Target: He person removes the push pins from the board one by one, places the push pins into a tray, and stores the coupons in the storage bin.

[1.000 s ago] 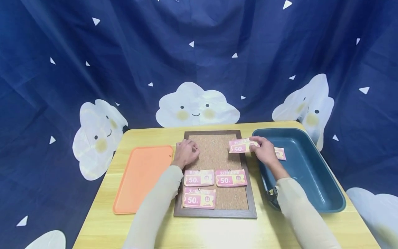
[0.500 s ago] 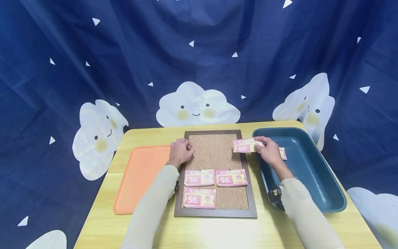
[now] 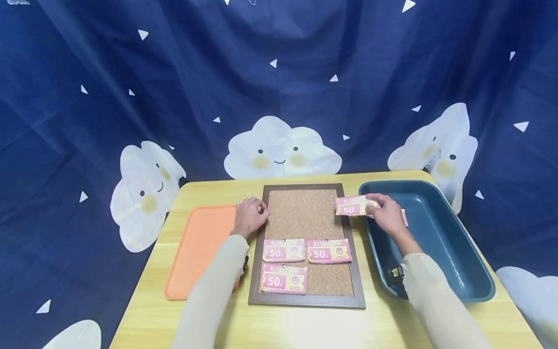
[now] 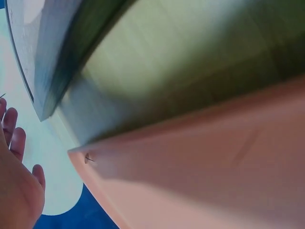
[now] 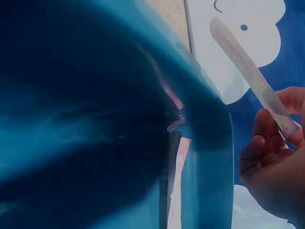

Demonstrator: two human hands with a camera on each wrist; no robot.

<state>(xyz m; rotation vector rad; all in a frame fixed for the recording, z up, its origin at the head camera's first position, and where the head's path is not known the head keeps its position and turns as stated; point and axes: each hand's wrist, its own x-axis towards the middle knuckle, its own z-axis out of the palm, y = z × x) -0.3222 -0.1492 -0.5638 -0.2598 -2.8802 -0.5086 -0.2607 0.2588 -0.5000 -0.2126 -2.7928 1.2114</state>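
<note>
My right hand [image 3: 387,215] pinches a pink and yellow coupon [image 3: 350,206] printed with 50, held over the gap between the corkboard [image 3: 301,213] and the dark blue basin [image 3: 444,242]. In the right wrist view that coupon [image 5: 248,71] shows edge-on between thumb and fingers. My left hand [image 3: 250,215] is by the board's left edge, above the orange tray [image 3: 200,252]. A thin dark pin [image 4: 2,96] sticks out at its fingertips in the left wrist view. Three coupons [image 3: 284,278] are pinned on the board's lower half. Another coupon [image 5: 177,176] leans inside the basin.
A small pin [image 4: 89,158] lies in the orange tray's corner. The wooden table [image 3: 327,329] carries tray, board and basin side by side. A blue curtain [image 3: 301,87] with white clouds hangs behind it.
My left hand has drawn left, off the corkboard to above the tray's edge. The right hand has shifted slightly right with the coupon. The head view has turned a little.
</note>
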